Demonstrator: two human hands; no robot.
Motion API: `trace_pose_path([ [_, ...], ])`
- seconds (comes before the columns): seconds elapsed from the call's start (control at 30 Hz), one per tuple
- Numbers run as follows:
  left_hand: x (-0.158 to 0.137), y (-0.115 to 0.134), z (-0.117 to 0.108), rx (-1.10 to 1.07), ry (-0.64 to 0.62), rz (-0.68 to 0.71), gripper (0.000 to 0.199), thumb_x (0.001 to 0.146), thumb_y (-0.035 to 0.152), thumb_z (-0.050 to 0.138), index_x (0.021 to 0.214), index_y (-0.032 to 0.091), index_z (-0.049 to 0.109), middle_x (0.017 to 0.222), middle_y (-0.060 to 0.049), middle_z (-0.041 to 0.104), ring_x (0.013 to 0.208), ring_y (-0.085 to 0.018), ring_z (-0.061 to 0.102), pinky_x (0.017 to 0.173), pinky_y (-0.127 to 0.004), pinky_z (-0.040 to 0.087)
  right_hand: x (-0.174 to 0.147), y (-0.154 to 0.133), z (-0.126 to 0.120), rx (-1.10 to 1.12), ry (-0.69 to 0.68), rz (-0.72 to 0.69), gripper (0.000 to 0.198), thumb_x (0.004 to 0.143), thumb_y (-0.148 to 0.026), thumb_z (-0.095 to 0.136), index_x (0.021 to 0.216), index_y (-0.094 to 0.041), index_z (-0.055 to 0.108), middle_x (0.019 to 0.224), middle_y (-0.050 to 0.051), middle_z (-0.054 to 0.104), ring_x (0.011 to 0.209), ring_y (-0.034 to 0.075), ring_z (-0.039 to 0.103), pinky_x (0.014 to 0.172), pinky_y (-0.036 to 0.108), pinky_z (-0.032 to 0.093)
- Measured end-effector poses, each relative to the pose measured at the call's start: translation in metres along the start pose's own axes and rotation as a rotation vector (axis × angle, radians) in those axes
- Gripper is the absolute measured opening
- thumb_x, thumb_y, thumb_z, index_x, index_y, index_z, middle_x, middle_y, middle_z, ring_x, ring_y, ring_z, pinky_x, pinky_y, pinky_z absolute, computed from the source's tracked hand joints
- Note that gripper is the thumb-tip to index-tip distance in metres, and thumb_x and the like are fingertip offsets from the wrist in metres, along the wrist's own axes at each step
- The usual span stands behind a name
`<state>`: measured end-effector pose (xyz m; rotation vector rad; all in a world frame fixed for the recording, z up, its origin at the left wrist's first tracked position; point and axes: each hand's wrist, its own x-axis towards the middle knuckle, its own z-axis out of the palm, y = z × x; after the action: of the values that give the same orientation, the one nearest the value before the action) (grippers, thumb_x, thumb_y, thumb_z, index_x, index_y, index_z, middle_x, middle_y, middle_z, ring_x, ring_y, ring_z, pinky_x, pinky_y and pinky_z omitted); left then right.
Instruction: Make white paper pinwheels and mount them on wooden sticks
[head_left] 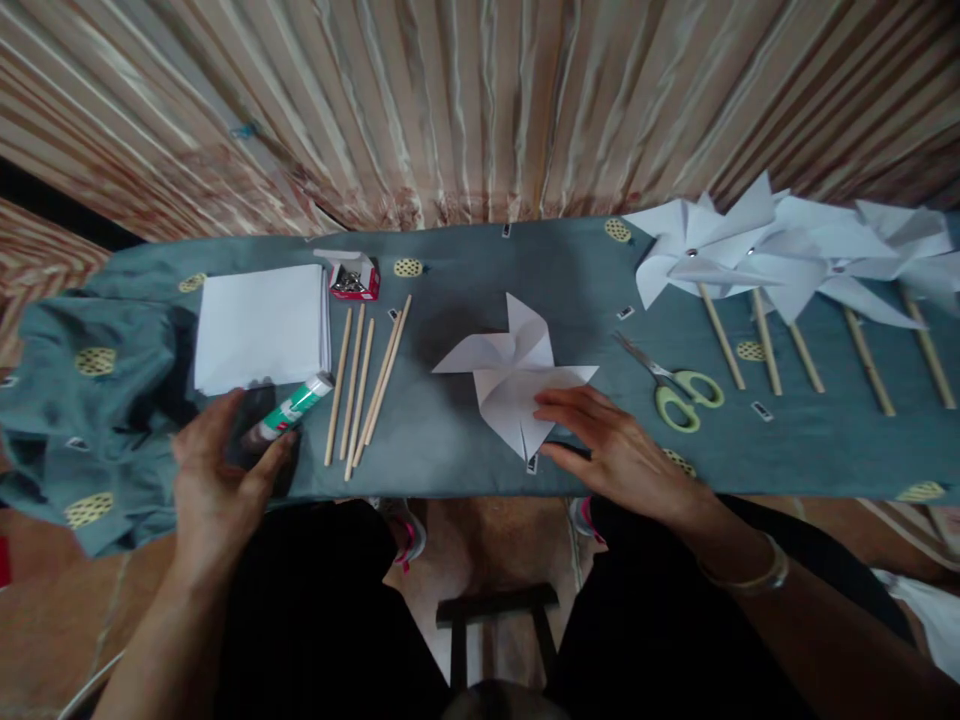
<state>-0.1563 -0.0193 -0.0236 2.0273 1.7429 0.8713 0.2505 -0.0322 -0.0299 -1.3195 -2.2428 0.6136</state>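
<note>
A green and white glue stick (294, 405) lies slantwise between the thumb and fingers of my left hand (225, 470). Those fingers are spread apart around its blurred lower end, and I see no firm grip. A white paper pinwheel (514, 368) with folded blades lies in the middle of the cloth. My right hand (615, 450) is closed on its lower right side, fingertips over the paper and thumb by the bottom blade. Right of that hand are scissors (675, 392) with light green handles, blades slightly apart.
A stack of white paper (259, 325) is on the left, beside an opened red box of small metal pins (352, 280). Several wooden sticks (361, 390) lie nearby. At right are several pinwheels on sticks (750, 250). A patterned blue-green cloth (465, 460) covers the table; a pleated curtain (465, 110) hangs behind.
</note>
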Motion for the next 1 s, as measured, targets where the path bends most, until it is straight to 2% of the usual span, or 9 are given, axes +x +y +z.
trace_pose_path([
  [0.03,0.001,0.012,0.001,0.143,0.113,0.011,0.060,0.090,0.040,0.062,0.146,0.044,0.040,0.151,0.010,0.049,0.144,-0.037,0.033,0.118,-0.062,0.027,0.001,0.001,-0.001,0.015,-0.001,0.014,0.022,0.090,-0.021,0.062,0.111,-0.021,0.070,0.125,0.013,0.069,0.119,0.029,0.062,0.104,0.053,0.050],
  [0.1,0.005,0.040,0.008,0.206,0.135,0.096,0.058,0.090,0.036,0.063,0.145,0.041,0.045,0.151,0.003,0.049,0.140,-0.036,0.041,0.117,-0.062,0.030,0.003,0.003,-0.002,0.057,-0.007,0.048,0.018,0.093,-0.023,0.059,0.104,-0.023,0.073,0.121,0.009,0.071,0.116,0.027,0.064,0.104,0.051,0.050],
  [0.2,0.014,0.087,0.038,0.071,-0.043,0.372,0.046,0.091,0.023,0.061,0.136,0.032,0.056,0.134,-0.003,0.063,0.125,-0.032,0.056,0.107,-0.054,0.044,0.007,0.004,-0.003,0.129,-0.004,0.088,0.020,0.095,-0.025,0.057,0.100,-0.024,0.075,0.118,0.008,0.073,0.114,0.026,0.065,0.102,0.048,0.051],
  [0.27,0.020,0.110,0.066,-0.010,-0.204,0.475,0.038,0.094,0.018,0.056,0.131,0.024,0.058,0.128,-0.007,0.066,0.122,-0.027,0.057,0.102,-0.048,0.049,0.010,0.005,-0.002,0.168,0.015,0.109,0.020,0.095,-0.025,0.057,0.099,-0.024,0.076,0.115,0.008,0.074,0.112,0.026,0.065,0.101,0.048,0.052],
  [0.33,0.023,0.124,0.092,-0.046,-0.275,0.530,0.035,0.095,0.017,0.053,0.130,0.017,0.058,0.128,-0.011,0.066,0.123,-0.026,0.055,0.101,-0.046,0.050,0.013,0.005,-0.001,0.194,0.038,0.132,0.021,0.095,-0.025,0.056,0.099,-0.024,0.077,0.109,0.007,0.075,0.109,0.025,0.066,0.100,0.047,0.052],
  [0.4,0.025,0.126,0.111,-0.060,-0.271,0.552,0.036,0.096,0.018,0.051,0.132,0.013,0.055,0.131,-0.014,0.063,0.126,-0.028,0.052,0.103,-0.047,0.049,0.015,0.004,0.001,0.212,0.060,0.161,0.020,0.095,-0.025,0.057,0.098,-0.025,0.077,0.104,0.006,0.076,0.105,0.024,0.068,0.099,0.045,0.052],
  [0.5,0.025,0.119,0.124,-0.067,-0.268,0.531,0.039,0.096,0.020,0.051,0.134,0.012,0.053,0.134,-0.016,0.061,0.127,-0.028,0.051,0.104,-0.049,0.048,0.019,0.003,0.004,0.222,0.085,0.209,0.019,0.095,-0.025,0.058,0.098,-0.026,0.076,0.100,0.004,0.077,0.099,0.023,0.069,0.095,0.042,0.054],
  [0.8,0.030,0.114,0.130,-0.078,-0.315,0.520,0.038,0.098,0.023,0.049,0.135,0.015,0.054,0.135,-0.015,0.062,0.126,-0.029,0.053,0.104,-0.050,0.044,0.031,0.000,0.008,0.155,0.155,0.400,0.016,0.089,-0.027,0.064,0.103,-0.023,0.069,0.093,0.005,0.077,0.084,0.022,0.071,0.082,0.037,0.056],
  [1.0,0.037,0.115,0.129,-0.097,-0.321,0.480,0.037,0.099,0.023,0.046,0.133,0.015,0.056,0.133,-0.014,0.063,0.126,-0.028,0.052,0.104,-0.050,0.043,0.036,-0.002,0.005,0.128,0.136,0.423,0.006,0.089,-0.028,0.064,0.093,-0.024,0.064,0.080,0.001,0.074,0.074,0.019,0.070,0.074,0.032,0.054],
])
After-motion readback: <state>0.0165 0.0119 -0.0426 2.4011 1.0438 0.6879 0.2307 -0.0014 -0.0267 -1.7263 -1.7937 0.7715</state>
